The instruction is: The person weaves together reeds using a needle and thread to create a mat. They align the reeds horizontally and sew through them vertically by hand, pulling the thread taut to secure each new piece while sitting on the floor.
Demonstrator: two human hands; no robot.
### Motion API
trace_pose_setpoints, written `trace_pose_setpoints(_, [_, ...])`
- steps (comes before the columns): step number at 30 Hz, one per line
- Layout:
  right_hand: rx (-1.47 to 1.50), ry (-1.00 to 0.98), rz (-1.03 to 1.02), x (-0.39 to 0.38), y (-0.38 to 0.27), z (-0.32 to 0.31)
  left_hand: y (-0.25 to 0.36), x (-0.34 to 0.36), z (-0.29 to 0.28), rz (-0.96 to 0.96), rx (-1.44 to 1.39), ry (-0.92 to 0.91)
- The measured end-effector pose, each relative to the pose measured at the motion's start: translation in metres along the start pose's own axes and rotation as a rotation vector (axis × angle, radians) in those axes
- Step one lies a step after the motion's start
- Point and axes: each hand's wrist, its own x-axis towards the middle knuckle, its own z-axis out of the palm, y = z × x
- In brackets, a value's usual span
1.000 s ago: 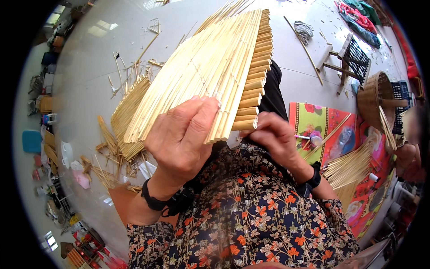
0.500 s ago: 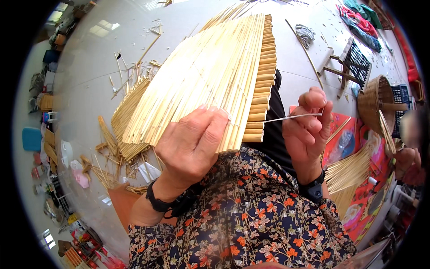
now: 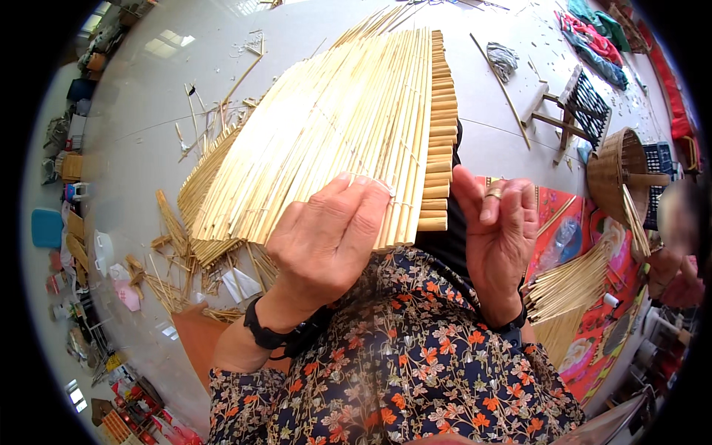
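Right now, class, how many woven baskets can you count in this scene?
1: a brown woven basket on the floor at the right, beyond the right hand, beside the small stool. Others may be hidden.

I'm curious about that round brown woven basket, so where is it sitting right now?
In the head view, the round brown woven basket sits at the far right, just beyond the small wooden stool and above the loose bundle of pale bamboo sticks.

Only small colourful packets (image 3: 122, 429) show, at the lower left floor edge, too blurred to detail.
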Motion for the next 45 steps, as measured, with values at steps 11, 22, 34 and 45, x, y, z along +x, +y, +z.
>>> trace_pose_setpoints(11, [-1.366, -0.592, 0.046, -0.011, 0.012, -0.043, -0.011, 0.010, -0.016, -0.142, -0.041, 0.098])
trace_pose_setpoints(22, [-0.354, -0.306, 0.338, 0.006, -0.021, -0.042, -0.038, 0.015, -0.030, -0.351, -0.181, 0.263])
trace_pose_setpoints(34, [-0.102, -0.450, 0.459, 0.069, 0.080, 0.093, -0.068, 0.016, -0.038, -0.789, -0.446, 0.311])
trace_pose_setpoints(45, [-0.047, -0.491, 0.743, 0.079, 0.109, 0.103, -0.091, 0.011, -0.028, -0.910, -0.484, 0.254])
